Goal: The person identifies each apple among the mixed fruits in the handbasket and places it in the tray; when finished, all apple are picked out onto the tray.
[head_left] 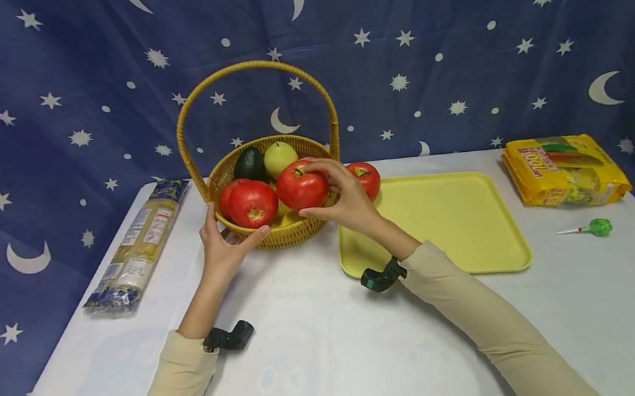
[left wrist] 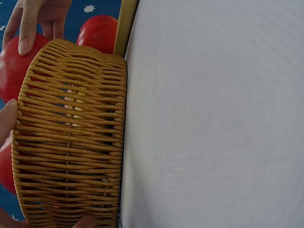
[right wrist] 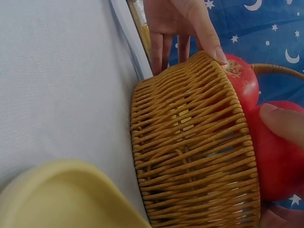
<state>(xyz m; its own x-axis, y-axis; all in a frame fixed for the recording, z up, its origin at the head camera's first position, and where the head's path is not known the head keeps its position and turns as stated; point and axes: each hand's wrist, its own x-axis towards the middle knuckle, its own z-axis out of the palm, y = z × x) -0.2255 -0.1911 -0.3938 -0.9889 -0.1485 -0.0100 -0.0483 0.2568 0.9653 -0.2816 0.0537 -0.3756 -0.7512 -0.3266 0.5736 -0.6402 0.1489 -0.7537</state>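
Observation:
A woven wicker basket (head_left: pixel 292 235) with a tall arched handle stands at the back of the table. My left hand (head_left: pixel 220 251) holds its left side, thumb at the front rim and fingers around the side. My right hand (head_left: pixel 352 203) grips a red tomato (head_left: pixel 299 190) at the basket's front right rim. Another tomato (head_left: pixel 253 205) lies at the front left inside, partly covering a further red one (head_left: pixel 226 198). Behind them are a dark avocado (head_left: pixel 248 165) and a pale green round fruit (head_left: pixel 278 158). Something yellow low in the basket is mostly hidden.
A yellow tray (head_left: pixel 440 223) lies right of the basket, with a tomato (head_left: pixel 367 178) at its back left corner. Farther right are a yellow packet (head_left: pixel 565 171) and a green lollipop (head_left: pixel 598 227). A long clear packet (head_left: pixel 139 250) lies on the left.

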